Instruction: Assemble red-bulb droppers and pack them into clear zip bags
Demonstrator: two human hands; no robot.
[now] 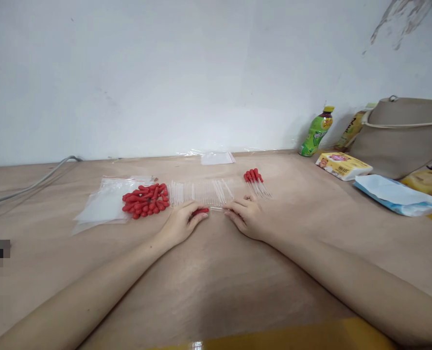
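My left hand (184,221) is closed on a red rubber bulb (201,211), whose end points toward the right. Facing it, my right hand (245,216) pinches a thin clear tube (216,209), and a small gap separates tube and bulb. A heap of red bulbs (145,200) lies left of my left hand. Behind both hands a row of clear tubes (201,192) is spread on the brown table (186,296). Several tubes fitted with red bulbs (254,177) rest beyond my right hand.
Clear plastic bags (104,204) lie at left, another small bag (217,158) by the wall. At right are a green bottle (317,131), a yellow tissue pack (343,165), a blue-white packet (396,194) and a grey bag (401,136). A cable (37,184) runs at far left.
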